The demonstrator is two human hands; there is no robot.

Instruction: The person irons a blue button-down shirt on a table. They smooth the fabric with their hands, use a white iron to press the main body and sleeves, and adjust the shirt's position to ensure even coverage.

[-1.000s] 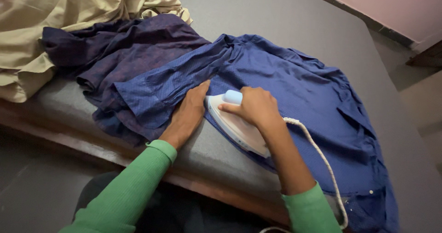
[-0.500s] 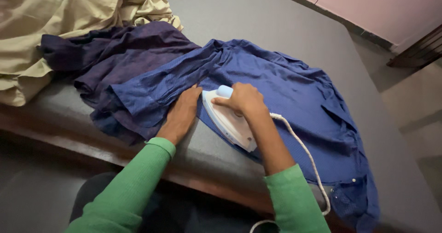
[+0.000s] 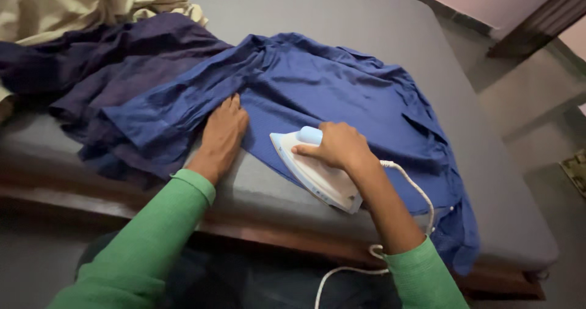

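Iron (image 3: 314, 174) sits flat on the blue shirt (image 3: 342, 95), near the front edge of the bench (image 3: 366, 16), nose pointing away from the person. Right hand (image 3: 337, 145) is on top w/ fingers wrapped tight round the pale blue handle, thumb toward the nose; that handle looks like the only sensible place to grip, since the soleplate underneath is prob. hot. Judging by build, the iron is hard, fairly heavy, should glide easily over cloth. Its white cord (image 3: 415, 190) trails off the back, past the wrist and down over the bench edge, so it could snag. Shirt looks thin, soft, limp, creases at a touch; best held by pressing it flat, not pinching. Left hand (image 3: 223, 132) does just that: palm down, fingers together and straight, pinning the fabric just left of the iron, not touching it. Further out, a darker purple garment (image 3: 104, 65) lies bunched under the shirt's sleeve, and a cream cloth (image 3: 67, 3) is heaped at the far left corner.
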